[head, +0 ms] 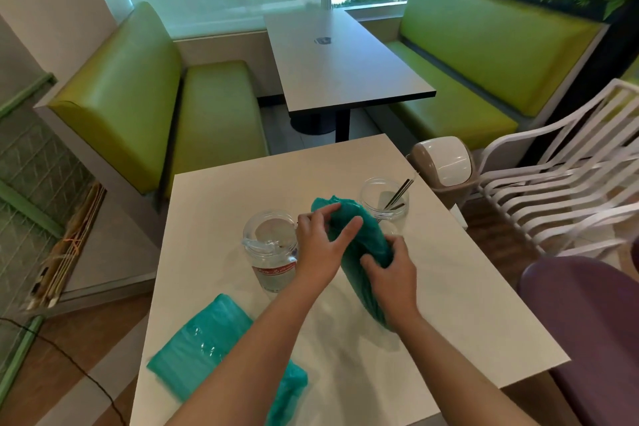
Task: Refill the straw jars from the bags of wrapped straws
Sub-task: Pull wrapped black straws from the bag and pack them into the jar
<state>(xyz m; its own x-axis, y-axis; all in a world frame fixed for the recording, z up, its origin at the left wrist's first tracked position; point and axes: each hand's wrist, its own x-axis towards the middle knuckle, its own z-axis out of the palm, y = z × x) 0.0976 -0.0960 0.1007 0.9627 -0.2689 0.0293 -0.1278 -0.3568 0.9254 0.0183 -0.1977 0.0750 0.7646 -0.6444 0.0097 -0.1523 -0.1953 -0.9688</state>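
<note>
We grip a teal bag (359,245) with both hands: left (320,245) near its top, right (392,273) mid-bag, between two jars (271,252).

Café seating area: green booth benches (214,114), booth table (340,69), swing-lid bin (446,162).

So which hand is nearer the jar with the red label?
Left. The left hand is right beside the jar with the red label, at the top of the green bag. The right hand grips the bag farther over, on its other side.
</note>
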